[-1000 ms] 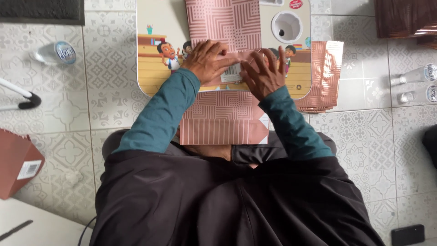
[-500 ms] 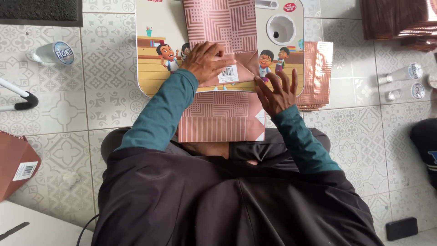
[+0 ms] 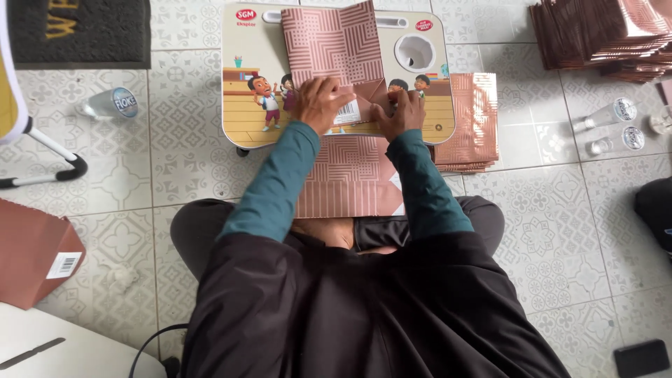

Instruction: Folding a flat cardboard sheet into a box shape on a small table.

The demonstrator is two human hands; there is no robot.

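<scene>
On the small cartoon-printed lap desk, a rose-gold patterned paper bag is laid flat, its lower part hanging over the near edge toward the lap. Left hand is pressed flat on the bag beside its barcode label, nothing clasped. Right hand is pressed on a folded flap, fingers bent, nothing enclosed. Flat bags are stacked just right of the desk.

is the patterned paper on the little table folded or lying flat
Partly folded. The rose-gold patterned paper sheet lies spread on the cartoon-printed lap table, but a flap is creased over at its middle under the left hand and right hand.
</scene>
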